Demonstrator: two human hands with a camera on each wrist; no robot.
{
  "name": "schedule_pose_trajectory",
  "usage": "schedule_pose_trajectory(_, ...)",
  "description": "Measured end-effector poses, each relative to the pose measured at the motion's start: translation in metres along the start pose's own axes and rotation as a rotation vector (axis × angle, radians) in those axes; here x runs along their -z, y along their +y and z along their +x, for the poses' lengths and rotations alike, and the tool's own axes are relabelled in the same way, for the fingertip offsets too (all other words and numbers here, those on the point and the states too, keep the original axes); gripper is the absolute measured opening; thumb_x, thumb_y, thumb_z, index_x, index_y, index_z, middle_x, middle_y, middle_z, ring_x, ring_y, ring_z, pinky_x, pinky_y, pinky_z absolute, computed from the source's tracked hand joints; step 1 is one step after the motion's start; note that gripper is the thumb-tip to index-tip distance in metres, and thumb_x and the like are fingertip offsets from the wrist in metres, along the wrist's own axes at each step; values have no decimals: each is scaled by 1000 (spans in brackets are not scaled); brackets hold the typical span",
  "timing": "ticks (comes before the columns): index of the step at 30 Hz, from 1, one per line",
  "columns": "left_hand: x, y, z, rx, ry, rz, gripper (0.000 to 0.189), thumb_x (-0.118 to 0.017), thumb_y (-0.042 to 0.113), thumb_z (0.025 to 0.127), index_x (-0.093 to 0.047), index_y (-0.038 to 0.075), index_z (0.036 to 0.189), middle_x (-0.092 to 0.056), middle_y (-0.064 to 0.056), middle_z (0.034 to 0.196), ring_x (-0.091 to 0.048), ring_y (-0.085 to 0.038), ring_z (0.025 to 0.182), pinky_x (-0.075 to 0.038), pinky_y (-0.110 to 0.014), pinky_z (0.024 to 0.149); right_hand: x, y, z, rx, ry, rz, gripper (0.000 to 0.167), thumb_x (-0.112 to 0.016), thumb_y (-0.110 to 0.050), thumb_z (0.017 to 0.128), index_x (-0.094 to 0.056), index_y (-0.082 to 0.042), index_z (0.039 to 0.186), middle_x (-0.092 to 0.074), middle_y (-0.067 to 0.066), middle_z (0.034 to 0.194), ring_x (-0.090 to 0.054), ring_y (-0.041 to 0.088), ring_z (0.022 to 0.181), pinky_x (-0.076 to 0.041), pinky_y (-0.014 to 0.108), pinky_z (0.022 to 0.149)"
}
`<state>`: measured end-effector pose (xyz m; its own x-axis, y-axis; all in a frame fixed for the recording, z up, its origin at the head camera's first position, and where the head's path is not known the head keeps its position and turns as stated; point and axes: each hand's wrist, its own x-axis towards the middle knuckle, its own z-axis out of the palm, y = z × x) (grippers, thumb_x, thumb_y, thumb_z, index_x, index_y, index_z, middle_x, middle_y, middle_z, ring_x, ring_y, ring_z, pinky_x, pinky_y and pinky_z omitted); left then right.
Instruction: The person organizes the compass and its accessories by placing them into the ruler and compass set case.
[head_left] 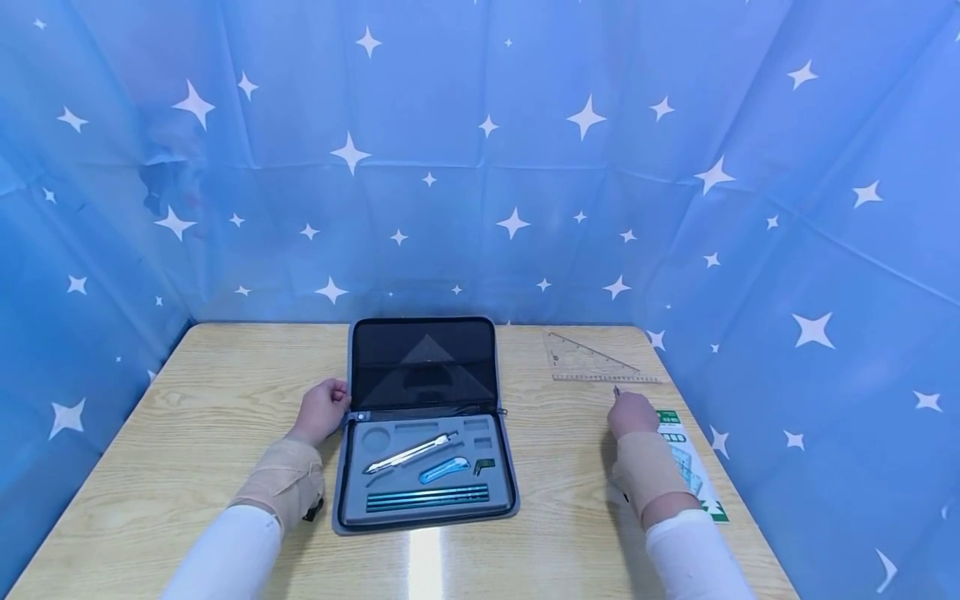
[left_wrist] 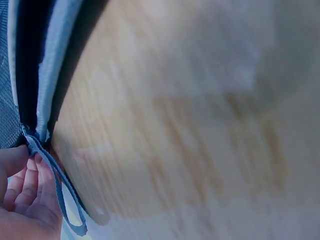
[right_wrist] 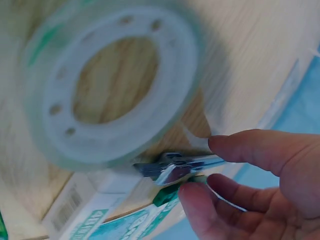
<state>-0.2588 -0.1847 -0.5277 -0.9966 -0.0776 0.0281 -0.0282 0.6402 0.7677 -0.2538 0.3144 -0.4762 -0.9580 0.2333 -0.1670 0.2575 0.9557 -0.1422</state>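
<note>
A grey zip-up stationery case [head_left: 512,475] lies unfolded on the table, its dark mesh lid laid back. My left hand [head_left: 324,408] is at its left edge by the fold, where thumb and fingertips pinch the base of a fabric loop [left_wrist: 57,195]. Inside are a silver compass [head_left: 411,452], a blue utility knife [head_left: 444,470], a small green piece [head_left: 483,466] and several dark green pencils [head_left: 427,498]. Over at the right, my right hand [head_left: 632,414] pinches a small silver metal piece [right_wrist: 175,167] with a dark end; its exact kind is unclear.
A clear set square [head_left: 588,360] lies beyond my right hand. Beside that wrist is a green-and-white packet [head_left: 693,467] with rulers pictured on it. A tape roll [right_wrist: 120,142] looms near the right wrist camera, above a white box [right_wrist: 82,202]. Star-printed blue curtain [head_left: 465,167] surrounds the table.
</note>
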Motion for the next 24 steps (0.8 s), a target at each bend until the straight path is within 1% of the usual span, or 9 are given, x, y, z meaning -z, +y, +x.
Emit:
schedule_pose_trajectory(3, 0, -4, 1, -24, 7, -33, 18, -56, 1, 87, -59, -10, 102, -63, -18, 87, -60, -28, 82, -49, -32, 72, 1, 2, -1, -6, -14, 3, 26, -42, -4, 92, -63, 11, 91, -63, 23, 79, -58, 25, 65, -48, 35, 54)
schedule_pose_trajectory(4, 0, -5, 1, -30, 11, -46, 18, -56, 1, 86, -59, -9, 101, -63, -18, 86, -60, -27, 81, -49, -32, 71, 1, 2, -1, -3, -14, 1, 26, -42, -4, 92, -63, 11, 90, -63, 23, 79, -58, 25, 64, -48, 34, 54)
schedule_pose_trajectory(5, -1, -7, 2, -61, 28, -65, 16, -57, 2, 86, -60, -8, 98, -62, -15, 83, -59, -24, 77, -48, -29, 68, 1, 2, -1, -1, -14, -2, 25, -42, -3, 92, -63, 11, 89, -63, 23, 78, -57, 25, 64, -48, 35, 53)
schedule_pose_trajectory(8, -1, -7, 1, -78, 29, -85, 14, -58, 2, 86, -59, -8, 96, -61, -13, 80, -58, -22, 74, -48, -28, 65, 0, 3, 1, 1, -7, -6, 24, -43, -3, 91, -63, 10, 86, -62, 22, 77, -58, 26, 64, -49, 36, 54)
schedule_pose_trajectory(11, 0, -3, 0, -53, 26, -81, 15, -58, 2, 86, -60, -8, 97, -62, -14, 81, -58, -23, 76, -47, -27, 65, -2, 5, 5, 3, 1, 6, 23, -43, -3, 90, -62, 8, 84, -62, 22, 75, -59, 27, 64, -49, 39, 54)
schedule_pose_trajectory(12, 0, 0, -1, -20, 10, -68, 17, -57, 2, 86, -59, -9, 100, -62, -17, 85, -59, -26, 79, -48, -29, 68, -3, 6, 6, 6, 3, 13, 22, -44, -3, 90, -62, 8, 83, -62, 22, 76, -59, 27, 65, -49, 39, 54)
schedule_pose_trajectory(16, 2, 5, -3, 16, -1, -24, 18, -55, 0, 88, -58, -10, 103, -62, -19, 88, -59, -28, 83, -47, -28, 70, -6, 8, 10, 8, 5, 63, 17, -49, -4, 86, -61, 7, 82, -62, 21, 77, -58, 28, 65, -48, 38, 55)
schedule_pose_trajectory(20, 1, 5, -3, 20, 0, -3, 18, -56, 1, 89, -58, -10, 104, -62, -18, 89, -59, -28, 84, -47, -29, 71, -6, 9, 10, -13, 5, 117, 14, -53, -6, 83, -61, 4, 79, -61, 19, 73, -55, 26, 62, -45, 35, 52)
schedule_pose_trajectory(24, 0, 3, -3, 17, 2, -8, 18, -56, 0, 88, -58, -10, 103, -62, -19, 89, -59, -28, 84, -47, -30, 71, -6, 9, 9, -23, 19, 131, 15, -54, -7, 83, -61, 3, 75, -60, 17, 69, -53, 25, 59, -43, 33, 50)
